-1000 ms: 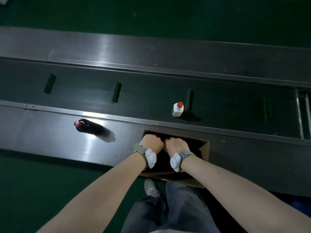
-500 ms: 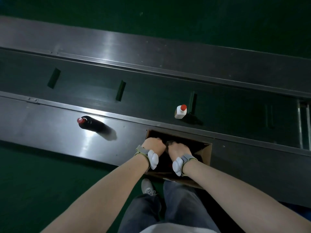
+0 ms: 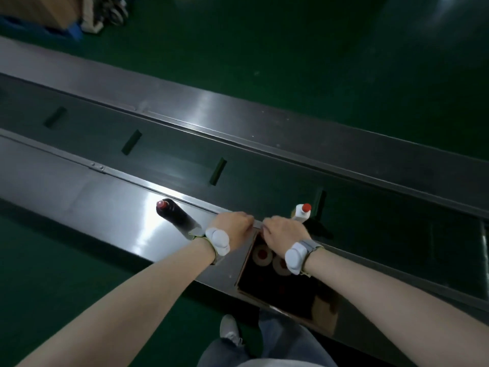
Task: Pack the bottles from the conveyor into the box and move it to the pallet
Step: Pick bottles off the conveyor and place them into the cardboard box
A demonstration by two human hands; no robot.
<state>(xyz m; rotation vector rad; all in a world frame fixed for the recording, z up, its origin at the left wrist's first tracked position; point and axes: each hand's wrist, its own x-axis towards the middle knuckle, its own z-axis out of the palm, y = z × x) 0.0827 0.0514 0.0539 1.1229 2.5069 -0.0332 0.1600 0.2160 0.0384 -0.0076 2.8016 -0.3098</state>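
An open cardboard box sits on the conveyor's near steel ledge, and red-capped bottles show inside it. My left hand and my right hand hover side by side over the box's far edge. Their fingers curl downward, so the fingertips are hidden. A dark bottle with a red cap stands on the ledge just left of my left hand. On the dark belt, a white bottle with a red cap stands just beyond my right hand.
Green cleats cross the belt at intervals. The far steel rail runs beyond it. A brown carton on a blue pallet stands at the far left on the green floor. My shoe is below the ledge.
Both hands have come up out of the box to its far edge, uncovering the bottle caps inside. My view has swung left, and the white bottle has drifted closer to my right hand.
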